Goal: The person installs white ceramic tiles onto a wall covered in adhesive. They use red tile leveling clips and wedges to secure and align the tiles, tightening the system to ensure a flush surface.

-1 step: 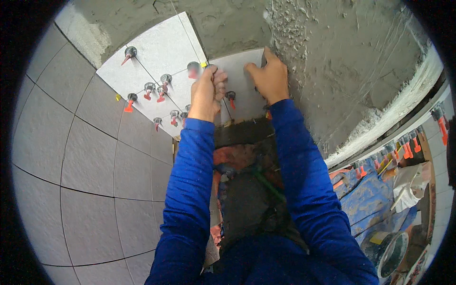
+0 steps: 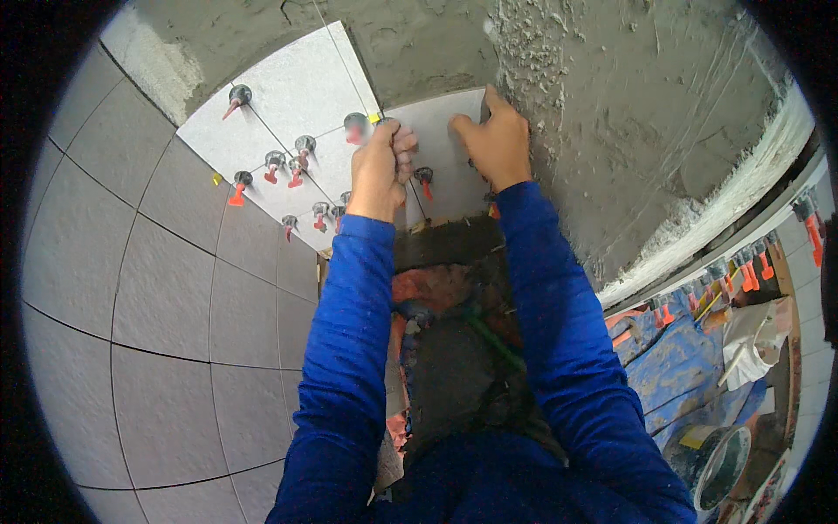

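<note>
My left hand (image 2: 380,166) is closed, its fingers curled round a tile leveling spacer (image 2: 384,121) at a joint; only a dark bit of the spacer shows above the thumb. My right hand (image 2: 504,144) lies at the right edge of a pale tile (image 2: 443,122). Its thumb stretches over the tile's face and its index finger reaches up along the edge; the other fingers are mostly hidden. Between my hands, a black and red leveling spacer (image 2: 423,179) stands on that tile. White tiles (image 2: 305,74) to the left carry several more spacers with red handles.
Wet grey mortar (image 2: 628,131) spreads to the right of the tile and above it. A thin string (image 2: 340,39) hangs over the white tiles. Large grey tiles (image 2: 166,288) fill the left. At the lower right are a bucket (image 2: 711,463), a blue sheet (image 2: 659,375) and a row of spacers (image 2: 746,266).
</note>
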`<state>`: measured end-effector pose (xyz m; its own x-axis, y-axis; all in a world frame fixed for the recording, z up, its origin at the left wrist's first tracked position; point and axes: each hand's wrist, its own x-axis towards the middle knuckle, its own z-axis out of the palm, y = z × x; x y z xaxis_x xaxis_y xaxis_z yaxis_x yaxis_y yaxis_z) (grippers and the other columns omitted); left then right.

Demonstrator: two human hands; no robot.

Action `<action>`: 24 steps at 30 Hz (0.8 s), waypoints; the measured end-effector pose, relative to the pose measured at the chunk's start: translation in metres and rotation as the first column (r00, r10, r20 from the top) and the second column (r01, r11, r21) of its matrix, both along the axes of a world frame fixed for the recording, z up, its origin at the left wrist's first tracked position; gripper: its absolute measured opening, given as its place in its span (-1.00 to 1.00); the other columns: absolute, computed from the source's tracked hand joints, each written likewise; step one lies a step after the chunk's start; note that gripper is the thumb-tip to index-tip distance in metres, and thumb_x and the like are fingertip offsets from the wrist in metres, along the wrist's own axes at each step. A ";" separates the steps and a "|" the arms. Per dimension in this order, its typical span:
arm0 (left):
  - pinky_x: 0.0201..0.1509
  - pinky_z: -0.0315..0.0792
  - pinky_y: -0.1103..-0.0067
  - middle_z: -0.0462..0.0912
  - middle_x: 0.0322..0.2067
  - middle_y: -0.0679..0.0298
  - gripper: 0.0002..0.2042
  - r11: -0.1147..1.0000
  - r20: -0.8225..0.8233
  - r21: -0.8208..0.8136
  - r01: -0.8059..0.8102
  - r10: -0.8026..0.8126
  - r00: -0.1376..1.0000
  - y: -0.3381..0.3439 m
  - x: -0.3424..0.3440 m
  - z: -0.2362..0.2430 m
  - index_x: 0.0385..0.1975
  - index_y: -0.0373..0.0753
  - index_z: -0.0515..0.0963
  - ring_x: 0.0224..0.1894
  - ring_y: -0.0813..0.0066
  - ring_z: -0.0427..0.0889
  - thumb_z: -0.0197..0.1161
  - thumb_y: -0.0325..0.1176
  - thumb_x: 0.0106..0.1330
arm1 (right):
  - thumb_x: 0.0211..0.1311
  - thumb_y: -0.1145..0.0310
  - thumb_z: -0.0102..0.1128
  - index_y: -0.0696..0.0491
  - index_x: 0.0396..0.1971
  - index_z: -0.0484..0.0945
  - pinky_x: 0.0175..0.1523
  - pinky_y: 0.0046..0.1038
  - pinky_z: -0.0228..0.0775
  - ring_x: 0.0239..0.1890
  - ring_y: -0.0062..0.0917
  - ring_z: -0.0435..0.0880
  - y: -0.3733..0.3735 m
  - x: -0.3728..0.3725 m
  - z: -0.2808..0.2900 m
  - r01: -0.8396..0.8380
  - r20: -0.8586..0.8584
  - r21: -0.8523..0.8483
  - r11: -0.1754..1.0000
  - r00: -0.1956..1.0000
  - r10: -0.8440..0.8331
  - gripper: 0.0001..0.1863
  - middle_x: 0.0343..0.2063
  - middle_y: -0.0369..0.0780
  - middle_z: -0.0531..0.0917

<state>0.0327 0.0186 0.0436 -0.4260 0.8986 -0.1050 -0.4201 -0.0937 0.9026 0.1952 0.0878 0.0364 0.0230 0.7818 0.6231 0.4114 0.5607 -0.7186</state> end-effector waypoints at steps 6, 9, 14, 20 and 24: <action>-0.67 0.21 0.70 0.53 -0.52 0.40 -0.90 0.998 -0.048 0.009 -0.062 0.062 0.997 0.008 0.003 0.005 -0.33 -0.22 0.52 -0.67 0.71 0.31 0.21 -0.34 0.37 | -0.10 0.19 0.36 0.48 0.18 0.41 0.10 -0.19 0.53 -0.08 0.05 0.72 0.001 0.003 0.012 -0.070 -0.021 -0.103 0.992 0.997 0.069 -0.14 -0.21 0.25 0.68; -0.64 0.24 0.67 0.55 -0.62 0.38 -0.83 0.999 -0.040 0.033 -0.036 0.037 0.999 0.009 0.001 0.005 -0.44 -0.29 0.57 -0.72 0.64 0.37 0.21 -0.33 0.33 | -0.11 0.17 0.36 0.49 0.16 0.43 0.05 -0.18 0.55 -0.11 0.06 0.73 -0.001 0.005 0.017 -0.049 -0.022 -0.144 0.988 0.999 0.046 -0.15 -0.28 0.23 0.70; -0.22 0.51 0.52 0.70 -0.16 0.11 -0.74 0.977 0.190 0.174 0.124 -0.157 0.969 -0.002 -0.008 -0.007 -0.09 -0.29 0.50 -0.31 0.41 0.63 0.14 -0.20 0.48 | -0.09 0.16 0.36 0.44 0.18 0.44 0.02 -0.17 0.56 -0.14 0.04 0.74 -0.002 0.003 0.015 -0.026 0.017 -0.060 0.998 0.999 0.028 -0.15 -0.27 0.23 0.70; 0.38 0.26 0.32 0.39 0.37 0.12 -0.47 0.762 0.560 0.593 0.259 -0.622 0.547 -0.001 -0.013 -0.039 0.35 -0.30 0.26 0.30 0.25 0.41 -0.17 -0.01 0.62 | -0.04 0.16 0.34 0.39 0.23 0.42 0.08 -0.17 0.53 -0.06 0.05 0.71 -0.002 -0.001 0.011 0.046 0.086 -0.043 0.998 0.995 -0.042 -0.15 -0.18 0.23 0.69; 0.45 0.20 0.30 0.30 0.43 0.11 -0.46 0.589 0.509 0.782 0.203 -0.792 0.337 0.016 -0.006 -0.053 0.39 -0.31 0.22 0.37 0.23 0.34 -0.19 -0.04 0.62 | 0.02 0.16 0.32 0.36 0.19 0.46 0.09 -0.13 0.52 -0.03 0.08 0.68 -0.021 -0.010 0.018 0.171 0.119 0.069 0.983 0.977 -0.179 -0.24 -0.14 0.19 0.69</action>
<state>0.0267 0.0344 -0.0090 0.1350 0.8836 0.4483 -0.9905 0.1326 0.0370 0.1850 0.0670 0.0546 0.0762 0.7349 0.6738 0.5905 0.5113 -0.6244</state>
